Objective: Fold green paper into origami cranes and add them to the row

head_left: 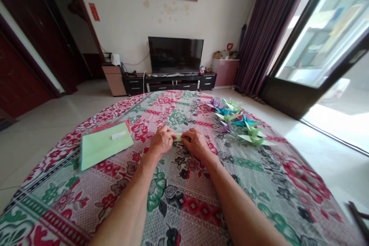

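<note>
With our left hand (pixel 162 141) and right hand (pixel 197 145) we grasp a small folded piece of light green paper (pixel 178 137), pinching it at opposite ends, fingers bent. Taking the paper stack (pixel 100 147) as our landmark, we hold this piece to its right, above the floral-patterned tabletop (pixel 198 209). On top of the stack we see a green sheet bearing a white slip (pixel 118 135). Farther right of the stack, past our hands, we have a cluster of purple, blue and green origami cranes (pixel 243 122); beyond the stack stands a television (pixel 175 55).
</note>
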`<state>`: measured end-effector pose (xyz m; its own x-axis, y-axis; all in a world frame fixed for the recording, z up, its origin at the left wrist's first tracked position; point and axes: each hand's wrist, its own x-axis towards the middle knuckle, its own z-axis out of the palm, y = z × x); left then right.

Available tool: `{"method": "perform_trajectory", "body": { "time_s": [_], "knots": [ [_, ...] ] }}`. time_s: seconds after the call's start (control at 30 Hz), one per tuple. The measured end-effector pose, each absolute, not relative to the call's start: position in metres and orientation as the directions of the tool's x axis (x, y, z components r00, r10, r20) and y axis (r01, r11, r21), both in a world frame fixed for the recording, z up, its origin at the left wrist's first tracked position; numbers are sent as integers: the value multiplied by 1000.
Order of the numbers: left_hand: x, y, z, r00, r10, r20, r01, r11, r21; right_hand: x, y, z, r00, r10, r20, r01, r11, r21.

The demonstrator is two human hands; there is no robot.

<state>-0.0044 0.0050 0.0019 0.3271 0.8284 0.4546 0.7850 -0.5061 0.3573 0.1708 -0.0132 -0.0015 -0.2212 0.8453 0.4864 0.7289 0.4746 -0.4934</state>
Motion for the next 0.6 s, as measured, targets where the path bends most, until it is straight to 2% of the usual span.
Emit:
{"method": "perform_trajectory", "body": {
  "time_s": [0.13, 0.37, 0.6],
  "knots": [
    [-6, 6, 2, 369, 843, 392, 784, -509, 355, 169, -10, 0, -213, 873, 439, 754, 432, -495],
    [-7, 4, 8, 339, 891, 303, 757, -449, 474, 164, -10, 6, -182, 908, 377, 815, 354, -459],
    [-5, 6, 8, 321, 907, 273, 773, -417, 478, 161, -13, 10, -163, 920, 356, 850, 314, -423]
  ]
}}
